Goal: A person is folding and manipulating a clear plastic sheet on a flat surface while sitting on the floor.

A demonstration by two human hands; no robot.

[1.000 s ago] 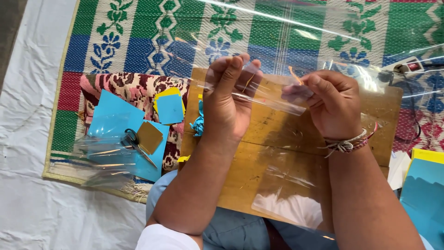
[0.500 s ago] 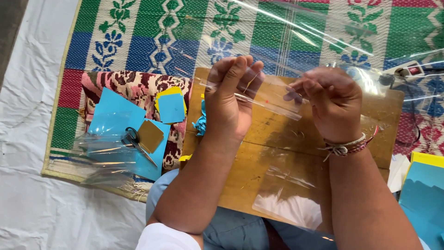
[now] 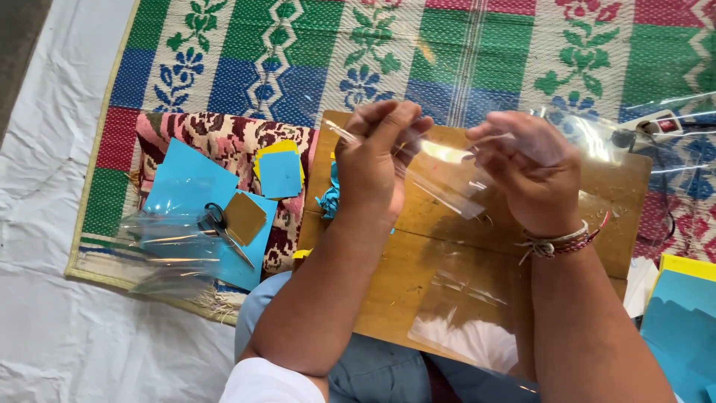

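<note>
Two bare hands worked above the far half of a wooden board (image 3: 418, 269) laid across the person's lap. Left hand (image 3: 373, 168): fingers pinched on one end of a clear plastic strip (image 3: 440, 175). Right hand (image 3: 533, 172): fingers curled and gripping the other end of that strip, wrist wearing a braided thread bracelet (image 3: 558, 242). Strip held between the hands, raised off the board, over its far edge. One clear plastic sheet (image 3: 470, 321) lay on the board's near right part. Beside the board's left edge, on a patterned cushion (image 3: 216, 138): blue paper sheets (image 3: 186, 179), one small blue square over yellow paper (image 3: 280, 172), one brown card square (image 3: 245, 218), scissors (image 3: 220, 224), more clear film (image 3: 160, 250). Under everything, a woven mat (image 3: 462, 52) of green, blue and red on white cloth (image 3: 52, 224). At the mat's right edge, blue and yellow paper (image 3: 682, 306).
</note>
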